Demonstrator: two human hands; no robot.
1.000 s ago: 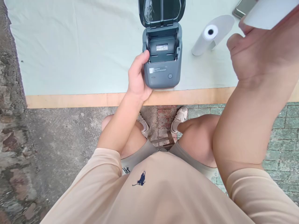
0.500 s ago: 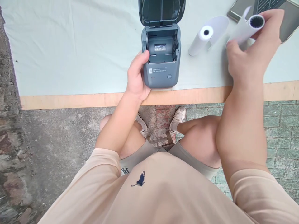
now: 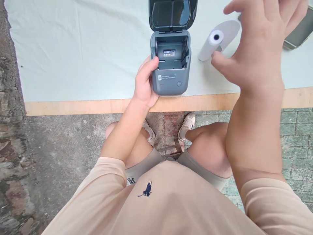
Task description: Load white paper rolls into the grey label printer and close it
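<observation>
Our right hand (image 3: 258,44), earlier round a wide-cored paper roll, spreads wide; our left hand (image 3: 144,84) still grips the portable printer (image 3: 171,65).

The desk (image 3: 97,106) has a bare pale-wood front edge, with a light bluish-white cloth (image 3: 73,49), faintly creased, spread behind that edge. Left of the desk runs rough, blotchy stonework (image 3: 12,156), wall or ground being hard to tell. Before the desk's left part lies stained grey concrete (image 3: 68,140); before its middle, a strip of reddish paving (image 3: 171,122); before its right part, greenish bricks (image 3: 298,130). Soft, even light falls on the desk
</observation>
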